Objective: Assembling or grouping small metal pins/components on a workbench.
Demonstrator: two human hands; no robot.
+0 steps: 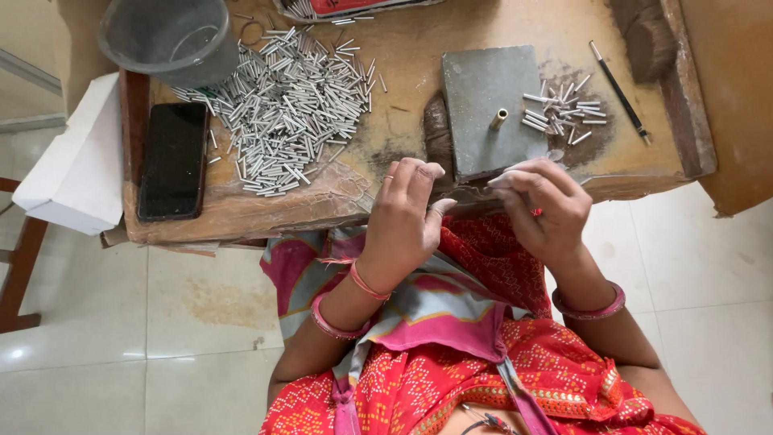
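Observation:
My left hand and my right hand meet at the near edge of a low wooden bench, fingers curled toward each other. What they pinch between them is too small to make out. Just beyond the hands lies a grey metal block with a short brass peg standing on it. A small heap of thin silver metal tubes lies right of the block. A much larger pile of the same tubes spreads over the bench's left half.
A grey plastic tub stands at the bench's far left corner. A black phone lies face up on the left edge, beside a white box. A thin black stick lies at the right. White floor tiles surround the bench.

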